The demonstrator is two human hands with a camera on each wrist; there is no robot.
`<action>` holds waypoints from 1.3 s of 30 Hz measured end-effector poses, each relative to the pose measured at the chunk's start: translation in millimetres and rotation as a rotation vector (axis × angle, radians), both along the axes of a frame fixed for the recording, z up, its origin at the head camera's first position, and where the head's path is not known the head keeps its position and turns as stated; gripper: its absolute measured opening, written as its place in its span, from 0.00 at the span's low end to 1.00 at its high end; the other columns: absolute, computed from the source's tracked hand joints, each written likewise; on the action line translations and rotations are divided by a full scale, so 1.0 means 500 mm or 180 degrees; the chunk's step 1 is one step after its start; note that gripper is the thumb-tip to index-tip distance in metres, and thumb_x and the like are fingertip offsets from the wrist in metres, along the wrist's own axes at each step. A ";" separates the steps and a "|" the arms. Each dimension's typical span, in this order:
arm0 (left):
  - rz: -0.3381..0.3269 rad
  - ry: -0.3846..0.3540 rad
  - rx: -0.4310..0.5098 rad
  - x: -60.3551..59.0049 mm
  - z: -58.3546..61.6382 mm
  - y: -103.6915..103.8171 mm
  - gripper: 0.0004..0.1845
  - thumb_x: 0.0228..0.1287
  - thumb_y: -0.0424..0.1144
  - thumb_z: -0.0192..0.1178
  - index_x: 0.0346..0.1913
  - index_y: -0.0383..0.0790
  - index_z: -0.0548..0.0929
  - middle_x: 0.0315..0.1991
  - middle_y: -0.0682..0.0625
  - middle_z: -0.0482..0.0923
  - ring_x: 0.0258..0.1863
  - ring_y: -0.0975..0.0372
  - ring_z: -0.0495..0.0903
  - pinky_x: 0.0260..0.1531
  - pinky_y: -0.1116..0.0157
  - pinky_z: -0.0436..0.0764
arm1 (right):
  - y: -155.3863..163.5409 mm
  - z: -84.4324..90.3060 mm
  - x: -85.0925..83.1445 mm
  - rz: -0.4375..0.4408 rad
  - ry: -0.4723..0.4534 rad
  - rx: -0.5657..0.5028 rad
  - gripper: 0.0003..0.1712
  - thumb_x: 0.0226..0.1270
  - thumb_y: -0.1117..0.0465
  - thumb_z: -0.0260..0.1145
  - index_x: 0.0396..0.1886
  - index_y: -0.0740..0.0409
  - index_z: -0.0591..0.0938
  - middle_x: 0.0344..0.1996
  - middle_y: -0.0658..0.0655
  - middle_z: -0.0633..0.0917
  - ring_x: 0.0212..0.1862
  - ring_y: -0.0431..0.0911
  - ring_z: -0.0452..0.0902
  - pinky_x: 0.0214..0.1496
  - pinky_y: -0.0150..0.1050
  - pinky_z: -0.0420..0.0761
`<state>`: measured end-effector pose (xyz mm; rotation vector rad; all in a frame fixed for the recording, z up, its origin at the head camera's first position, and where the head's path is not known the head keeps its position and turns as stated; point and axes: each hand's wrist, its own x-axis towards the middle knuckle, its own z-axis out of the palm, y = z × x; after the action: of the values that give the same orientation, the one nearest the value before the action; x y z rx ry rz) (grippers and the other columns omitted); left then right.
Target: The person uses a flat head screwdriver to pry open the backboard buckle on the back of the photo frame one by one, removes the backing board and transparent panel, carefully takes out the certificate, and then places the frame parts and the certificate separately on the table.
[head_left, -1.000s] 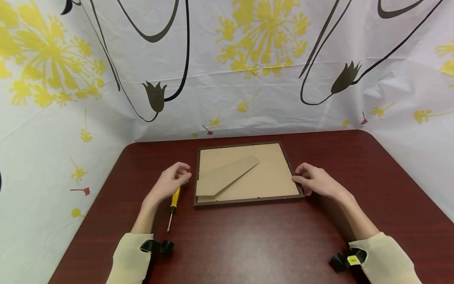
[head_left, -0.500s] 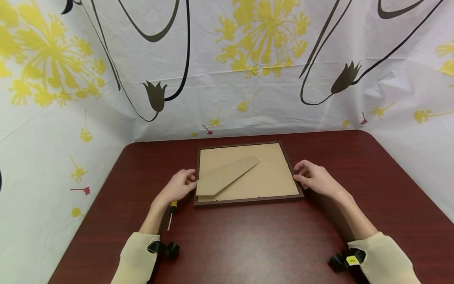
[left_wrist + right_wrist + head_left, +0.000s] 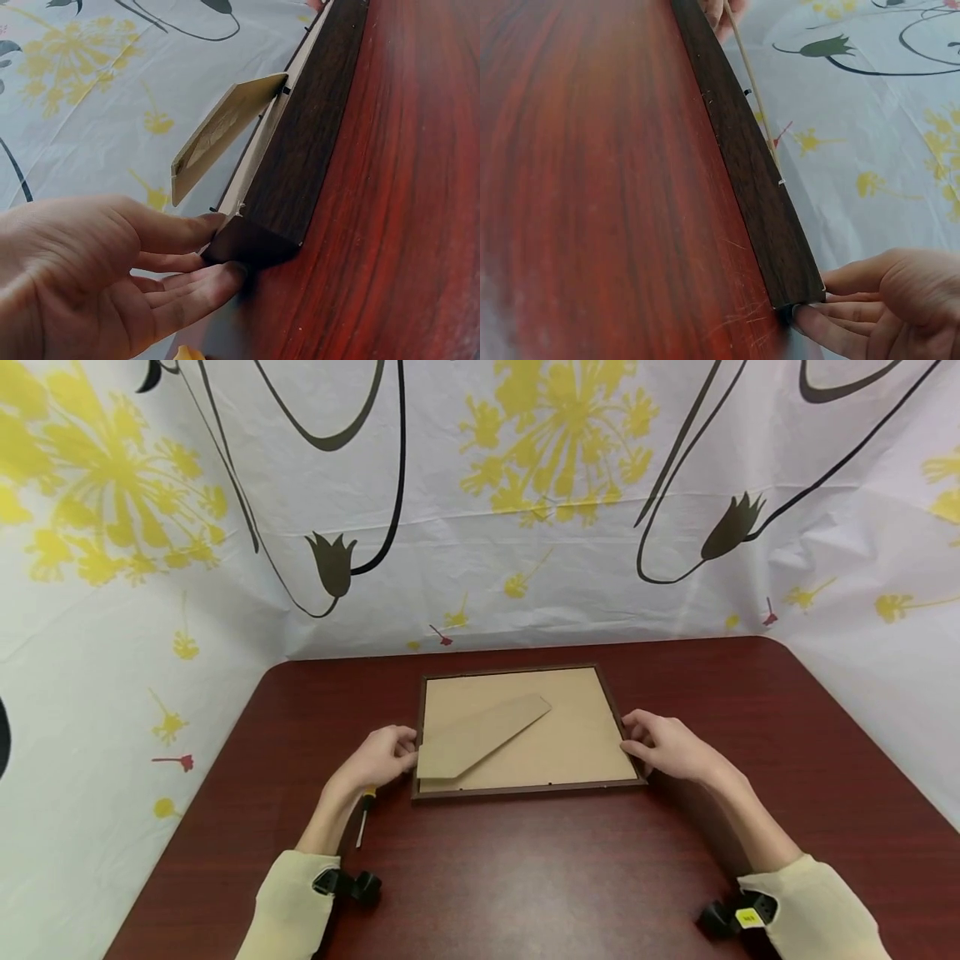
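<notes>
A dark wooden picture frame (image 3: 525, 789) lies face down in the middle of the red-brown table (image 3: 525, 877), its tan backing board (image 3: 570, 735) up and its cardboard stand flap (image 3: 480, 735) slightly raised. My left hand (image 3: 405, 752) grips the frame's left edge near the front corner. In the left wrist view its thumb (image 3: 214, 221) lies on top and its fingers (image 3: 225, 274) sit low against the frame (image 3: 300, 165). My right hand (image 3: 633, 745) holds the right edge. The right wrist view shows that hand (image 3: 814, 300) pinching the frame (image 3: 757, 187) at its corner.
A yellow-handled screwdriver (image 3: 365, 810) lies on the table just left of the frame, partly hidden by my left wrist. A white cloth with yellow flowers (image 3: 525, 527) walls in the table at the back and on both sides.
My left hand has moved right, from above the screwdriver to the frame's left edge, and taken hold of it. The right hand has stayed at the right edge.
</notes>
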<state>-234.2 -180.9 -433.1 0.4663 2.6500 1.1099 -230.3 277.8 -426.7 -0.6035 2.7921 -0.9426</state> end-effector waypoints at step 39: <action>0.0016 -0.0228 -0.0069 0.010 0.010 0.011 0.21 0.76 0.38 0.57 0.60 0.24 0.69 0.46 0.41 0.77 0.45 0.54 0.77 0.45 0.55 0.77 | -0.045 0.041 -0.021 0.0194 0.0596 -0.0137 0.11 0.65 0.72 0.69 0.46 0.63 0.84 0.37 0.53 0.87 0.40 0.45 0.83 0.44 0.43 0.82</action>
<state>-229.1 -175.2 -428.0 0.4084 2.6000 1.0777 -241.1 255.2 -406.1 -0.8182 2.9018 -0.9839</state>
